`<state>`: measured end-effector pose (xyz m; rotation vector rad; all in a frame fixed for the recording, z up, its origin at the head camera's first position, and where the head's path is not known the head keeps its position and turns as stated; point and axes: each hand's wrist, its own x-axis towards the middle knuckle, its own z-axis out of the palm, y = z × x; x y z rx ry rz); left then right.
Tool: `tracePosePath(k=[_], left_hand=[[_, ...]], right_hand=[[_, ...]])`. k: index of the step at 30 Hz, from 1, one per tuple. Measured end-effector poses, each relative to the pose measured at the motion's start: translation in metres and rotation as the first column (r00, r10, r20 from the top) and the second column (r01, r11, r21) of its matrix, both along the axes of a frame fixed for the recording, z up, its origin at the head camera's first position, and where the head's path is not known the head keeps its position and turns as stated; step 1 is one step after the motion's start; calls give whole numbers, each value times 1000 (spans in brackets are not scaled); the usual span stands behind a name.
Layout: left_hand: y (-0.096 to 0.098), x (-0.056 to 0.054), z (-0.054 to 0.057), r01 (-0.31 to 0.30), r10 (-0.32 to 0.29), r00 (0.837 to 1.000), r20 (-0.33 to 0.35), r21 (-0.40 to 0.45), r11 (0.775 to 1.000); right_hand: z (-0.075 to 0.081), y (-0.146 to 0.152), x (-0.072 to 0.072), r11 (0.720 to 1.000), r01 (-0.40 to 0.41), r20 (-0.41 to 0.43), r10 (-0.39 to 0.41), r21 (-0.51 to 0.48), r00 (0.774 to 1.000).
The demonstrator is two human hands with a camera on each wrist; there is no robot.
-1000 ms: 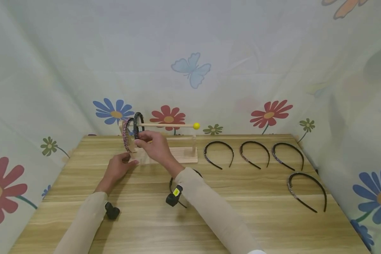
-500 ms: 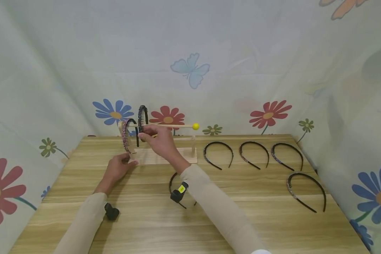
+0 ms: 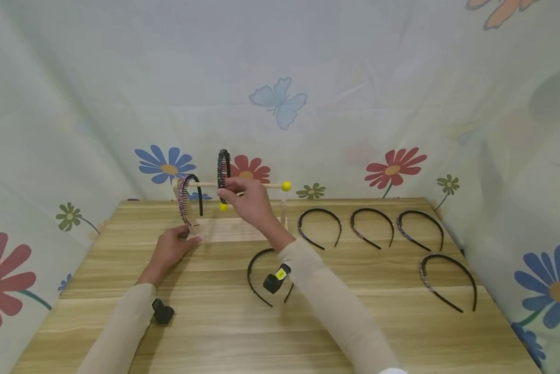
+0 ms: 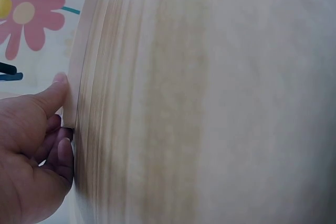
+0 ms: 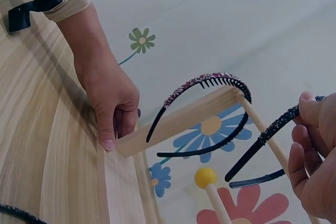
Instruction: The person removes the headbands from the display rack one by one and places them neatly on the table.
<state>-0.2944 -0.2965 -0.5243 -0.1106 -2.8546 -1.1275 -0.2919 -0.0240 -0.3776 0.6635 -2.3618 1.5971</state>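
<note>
My right hand (image 3: 249, 202) pinches a black toothed headband (image 3: 222, 166) with dark glitter between thumb and fingers. This headband stands upright at the upper rod of a wooden stand (image 3: 228, 230); in the right wrist view (image 5: 278, 127) its open ends reach past the rod. A headband with pink glitter (image 3: 183, 200) hangs at the rod's left end, near the stand's upright. At the base's left corner, my left hand (image 3: 169, 248) grips the stand, thumb on top and fingers curled at the edge, as the left wrist view also shows.
Yellow balls (image 3: 286, 186) cap the rods. One headband (image 3: 250, 275) lies in front of the stand, partly under my right forearm. Several more headbands (image 3: 320, 210) lie on the right of the wooden table (image 3: 205, 332). A flowered cloth (image 3: 280, 145) hangs behind.
My right hand has moved right and slightly up with the dark headband, widening its gap from the pink one. My left hand has stayed at the stand's base.
</note>
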Motion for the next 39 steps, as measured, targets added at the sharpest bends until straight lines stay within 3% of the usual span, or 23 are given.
tracePosePath(k=[6,18,28,39], left_hand=[[0,1,1,7,-7,1000,-10,3,1000],[-1,1,3,10,-10,1000,-1,-15,1000],[0,-1,4,0,0,999,38,-6,1000],[1,-1,4,-5,6,998,62,-4,1000]], right_hand=[[4,16,-1,1000,-1,2,1,-26,1000],[13,47,2,1000,15,-89,-16,-7,996],[14,74,3,998,54,-83,-58,-45,995],[19,96,4,992,126,-45,-127,-22,991]])
